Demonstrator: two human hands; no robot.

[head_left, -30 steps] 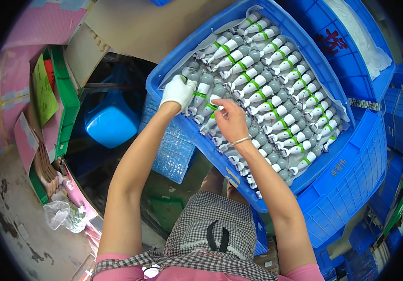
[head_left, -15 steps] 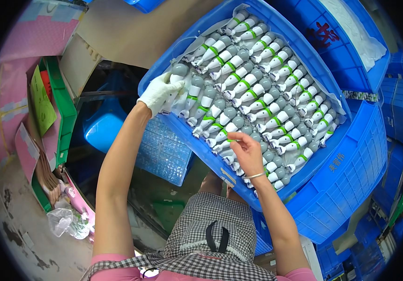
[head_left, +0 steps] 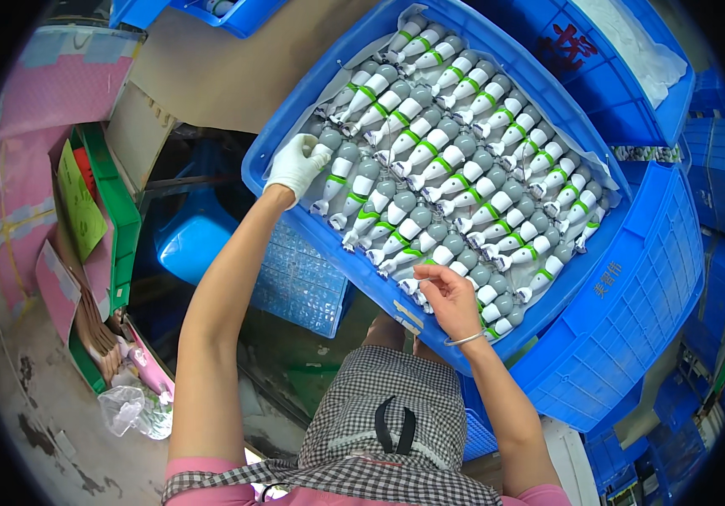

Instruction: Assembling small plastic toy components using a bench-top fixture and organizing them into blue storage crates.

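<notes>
A large blue bin (head_left: 255,145), lined with clear plastic, holds rows of white, bottle-shaped pieces (head_left: 437,150) with round grey tops and green bands. At the bin's left corner is my left hand (head_left: 293,167), in a white glove. Its fingers close around one grey-topped piece (head_left: 329,140) at the end of a row; the glove hides most of that piece's body. Bare and wearing a bracelet, my right hand (head_left: 450,302) hovers over the pieces by the near edge. Its thumb and index finger are bent and slightly apart, with nothing visible between them.
Blue lids or bins (head_left: 620,295) lean along the right side. A blue stool (head_left: 198,232) and a bubble-wrapped blue box (head_left: 299,274) stand below left. Farther left are a green crate (head_left: 114,211) and a clear plastic bag (head_left: 131,411). Cardboard (head_left: 211,67) lies beyond the bin.
My left hand has pressed the grey-topped piece lower into the bin's left corner, beside the row. My right hand has shifted slightly down and right. The view has moved a little.
</notes>
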